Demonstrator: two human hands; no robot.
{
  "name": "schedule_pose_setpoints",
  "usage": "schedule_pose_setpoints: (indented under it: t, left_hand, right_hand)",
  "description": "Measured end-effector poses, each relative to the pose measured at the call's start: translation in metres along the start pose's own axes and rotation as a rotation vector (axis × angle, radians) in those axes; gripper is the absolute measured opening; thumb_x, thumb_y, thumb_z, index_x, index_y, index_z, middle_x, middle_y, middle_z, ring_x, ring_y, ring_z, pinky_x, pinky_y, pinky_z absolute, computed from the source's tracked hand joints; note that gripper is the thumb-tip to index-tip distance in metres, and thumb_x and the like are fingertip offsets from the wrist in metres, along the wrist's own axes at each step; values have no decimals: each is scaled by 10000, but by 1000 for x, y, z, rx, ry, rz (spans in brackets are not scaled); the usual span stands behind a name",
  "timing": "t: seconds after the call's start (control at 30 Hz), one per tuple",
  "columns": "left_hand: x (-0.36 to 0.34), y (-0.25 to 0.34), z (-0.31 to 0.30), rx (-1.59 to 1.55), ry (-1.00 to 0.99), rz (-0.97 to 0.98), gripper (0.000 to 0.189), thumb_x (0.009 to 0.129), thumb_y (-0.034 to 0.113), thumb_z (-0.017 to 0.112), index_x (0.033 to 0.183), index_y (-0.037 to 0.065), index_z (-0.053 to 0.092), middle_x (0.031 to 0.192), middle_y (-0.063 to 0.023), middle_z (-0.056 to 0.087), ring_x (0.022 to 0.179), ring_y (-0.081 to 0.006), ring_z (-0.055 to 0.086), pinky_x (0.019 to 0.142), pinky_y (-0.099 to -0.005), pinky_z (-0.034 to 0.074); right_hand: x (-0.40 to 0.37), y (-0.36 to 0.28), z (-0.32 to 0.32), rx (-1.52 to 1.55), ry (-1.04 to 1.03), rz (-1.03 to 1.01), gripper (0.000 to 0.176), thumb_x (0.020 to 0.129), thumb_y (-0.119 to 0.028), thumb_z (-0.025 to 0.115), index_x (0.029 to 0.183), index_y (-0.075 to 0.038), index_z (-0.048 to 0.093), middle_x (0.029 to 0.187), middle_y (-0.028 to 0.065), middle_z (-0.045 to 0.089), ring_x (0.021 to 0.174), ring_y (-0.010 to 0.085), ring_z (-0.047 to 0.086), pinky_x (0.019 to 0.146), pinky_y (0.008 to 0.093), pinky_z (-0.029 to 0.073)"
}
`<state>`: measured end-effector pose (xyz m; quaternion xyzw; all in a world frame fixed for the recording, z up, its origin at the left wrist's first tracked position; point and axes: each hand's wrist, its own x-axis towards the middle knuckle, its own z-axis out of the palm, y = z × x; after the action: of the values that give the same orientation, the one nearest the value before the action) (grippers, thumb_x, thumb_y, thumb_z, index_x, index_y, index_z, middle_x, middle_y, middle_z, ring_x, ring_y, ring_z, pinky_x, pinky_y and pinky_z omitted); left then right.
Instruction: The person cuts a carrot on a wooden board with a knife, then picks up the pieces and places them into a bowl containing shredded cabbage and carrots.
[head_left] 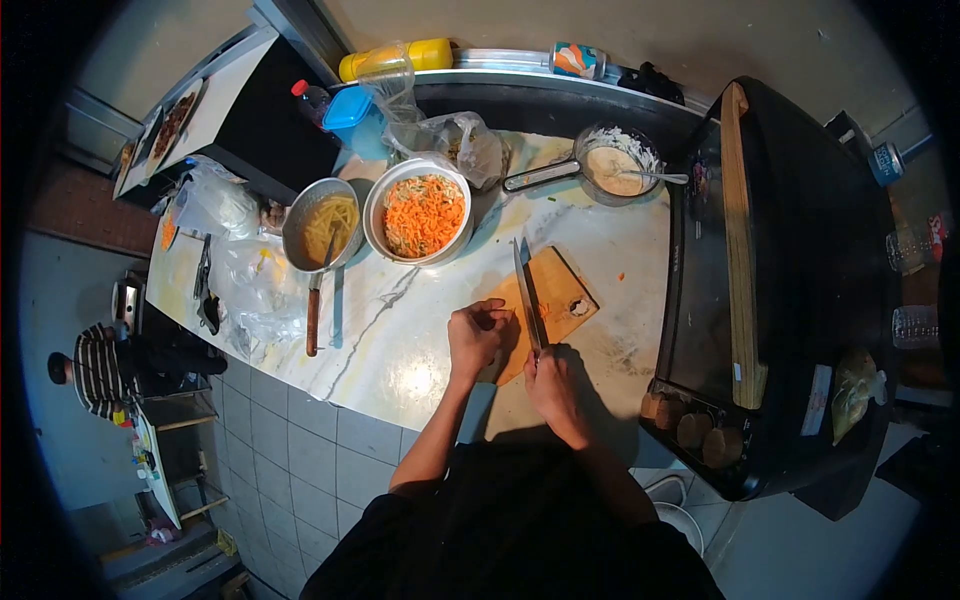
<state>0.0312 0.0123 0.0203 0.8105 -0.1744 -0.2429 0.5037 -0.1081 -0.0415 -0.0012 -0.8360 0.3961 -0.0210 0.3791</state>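
Above the wooden cutting board (566, 278), near the front edge of the marble-patterned table (390, 345), the right hand (552, 388) is closed around the handle of a long knife (527, 290), whose blade points away from the person and lies over the board beside small orange bits (544, 311). Just left of the blade, the left hand (478, 335) curls its fingers inward at the board's edge, though whether they pinch anything cannot be told. Farther back stand a white pot (440, 257) of orange shreds (425, 215) and, to its left, a wooden-handled saucepan (294, 232).
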Motion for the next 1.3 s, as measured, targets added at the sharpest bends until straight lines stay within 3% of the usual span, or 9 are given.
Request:
schedule_pose_setpoints:
  t: [0.17,0.33,0.5,0.73,0.83,1.0,1.1,1.2,1.3]
  left_hand:
    - [-1,3,2,-20,-46,-19,232,741,-16,650,970,-45,665,784,-90,705,738,-153,684,689,-250,523]
    - [-5,11,11,133,22,164,177,755,35,658,920,-17,692,781,-108,701,727,-170,688,682,-270,522]
    - [-6,12,18,132,19,179,171,761,19,636,917,-32,685,776,-116,698,725,-178,688,695,-268,522]
    - [-6,13,13,42,-63,150,240,753,-56,612,987,-42,661,795,-96,692,743,-127,666,711,-237,514]
    - [-5,10,15,8,-91,154,258,756,-64,613,1010,-42,651,809,-89,688,747,-112,653,720,-230,512]
    - [-5,4,25,-64,-97,173,277,767,-54,623,1044,-42,636,839,-96,683,739,-114,648,732,-232,516]
    - [-5,5,29,-93,-121,171,297,770,-49,629,1067,-42,624,858,-102,680,751,-115,648,729,-231,521]
    - [-3,3,34,-108,-146,117,305,768,-44,642,1072,-47,618,865,-102,679,769,-112,646,723,-226,522]
    - [-4,5,39,-125,-144,101,304,763,-42,655,1064,-57,616,863,-102,678,778,-111,646,721,-225,523]
  right_hand:
    - [0,3,-8,173,23,-56,249,899,-227,521,877,20,546,743,254,588,748,437,572,652,519,442]
    - [-1,13,-28,186,33,-4,257,893,-232,540,843,20,557,739,241,593,732,439,565,647,514,438]
    - [3,27,-44,18,73,-77,283,908,-265,522,858,12,551,746,233,596,727,453,543,649,521,419]
    - [3,31,-38,81,88,-154,283,918,-257,511,837,13,532,730,225,589,730,455,537,653,519,412]
    - [2,26,-41,113,-25,-69,280,925,-260,506,876,15,528,790,240,592,774,450,539,678,518,409]
    - [-2,29,-35,100,115,-72,363,950,-314,451,987,42,508,898,283,578,863,466,532,759,520,397]
    - [-1,29,-37,115,84,-75,391,955,-328,431,994,53,512,890,278,584,870,482,528,789,520,396]
    - [3,40,-31,69,-79,-29,388,959,-350,410,1065,15,493,908,285,588,864,477,528,743,552,419]
    - [2,42,-22,59,-80,-27,388,957,-353,409,1059,11,498,907,283,590,852,479,533,741,553,423]
